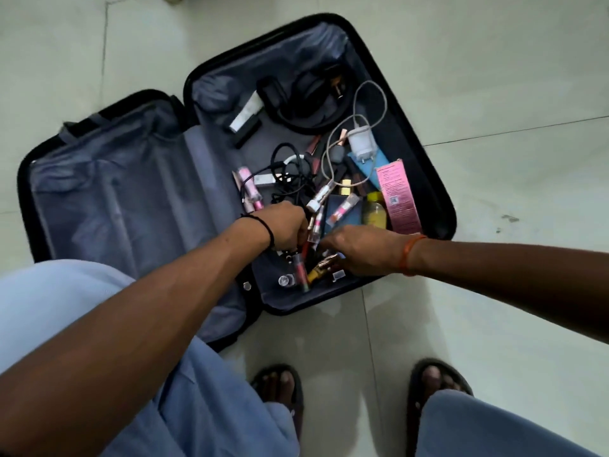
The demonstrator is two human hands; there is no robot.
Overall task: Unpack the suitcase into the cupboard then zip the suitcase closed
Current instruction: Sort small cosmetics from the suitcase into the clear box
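A: What is nearest the camera?

B: Two feet in dark sandals [280, 387] on the pale tiled floor [494, 94], with light blue clothing over the knees at the bottom edge.

A: And the hands?

B: Both reach down into the suitcase [438, 206], which lies open flat on the floor. The left hand [288, 225], a black band on its wrist, has its fingers curled around a few small cosmetic tubes [314, 225] at the near end of the right half. The right hand [357, 253], an orange thread on its wrist, lies palm down over more small tubes beside it; its fingertips are hidden, so I cannot tell whether it grips anything.

A: What lies just beyond them?

B: A yellow bottle [375, 212], a pink box [398, 196] along the right wall, a dark blue flat case [344, 214] and some pink tubes [250, 189], all loose in the right half.

A: Farther in?

B: A tangle of black cable [290, 169], a white charger [361, 141] with its pale cord looping upward, and a white tube [247, 112] lying on a black box. At the far end sits a black pouch [303, 103].

A: The left half?

B: Only its grey lining [108, 189] shows.
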